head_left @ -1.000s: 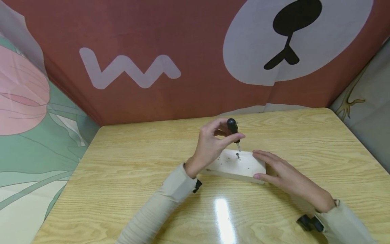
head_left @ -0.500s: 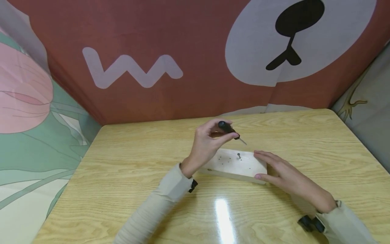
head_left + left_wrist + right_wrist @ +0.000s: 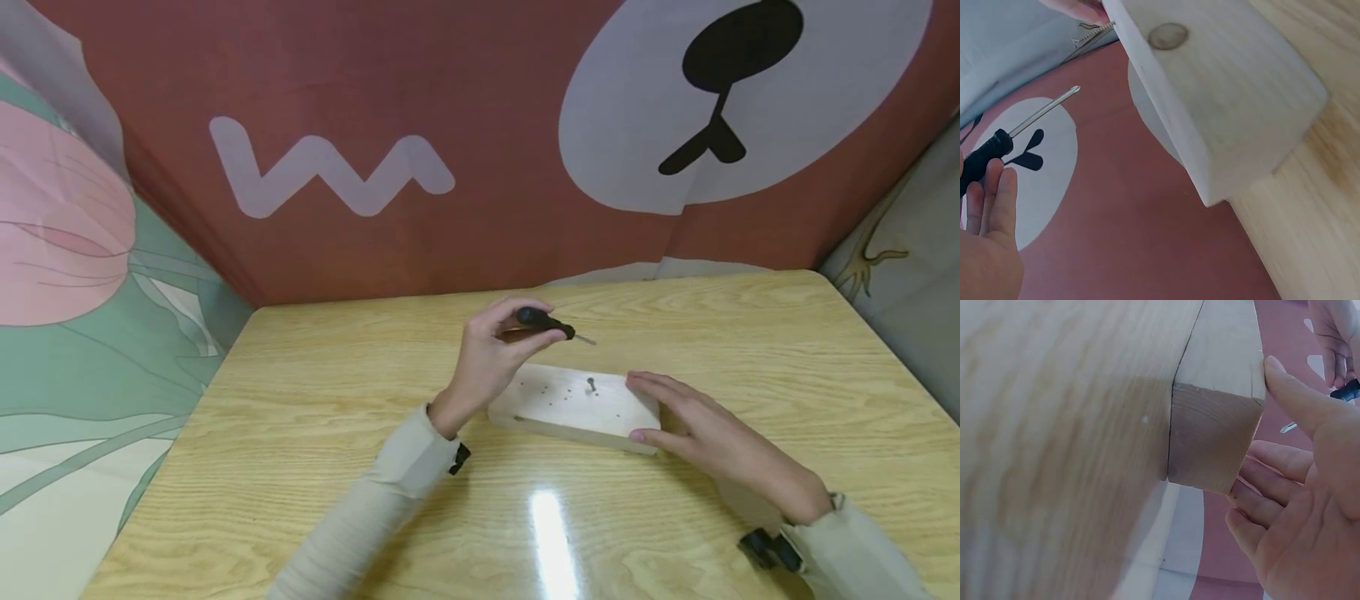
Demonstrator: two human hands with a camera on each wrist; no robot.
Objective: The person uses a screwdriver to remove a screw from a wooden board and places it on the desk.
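Note:
My left hand [image 3: 487, 354] holds a screwdriver [image 3: 542, 320] with a black handle, above the far left part of a pale wooden block [image 3: 573, 421]. The steel shank points right, nearly level, apart from the block; its cross-shaped tip shows in the left wrist view. A screw [image 3: 591, 383] stands up from the block's top, among several small dark holes. Its thread [image 3: 1094, 35] shows at the block's edge in the left wrist view. My right hand [image 3: 701, 429] grips the block's right end, thumb on the near side and fingers on the far side.
The block lies on a wood-grain table [image 3: 337, 467] with a bright light reflection in front. Behind the table hangs a red cloth [image 3: 487, 242] with a cartoon print. Black wrist straps [image 3: 771, 550] sit at both sleeves.
My left hand has drawn the screwdriver left, away from above the screw, and its shank has swung from pointing down to nearly level. My right hand keeps its grip on the block.

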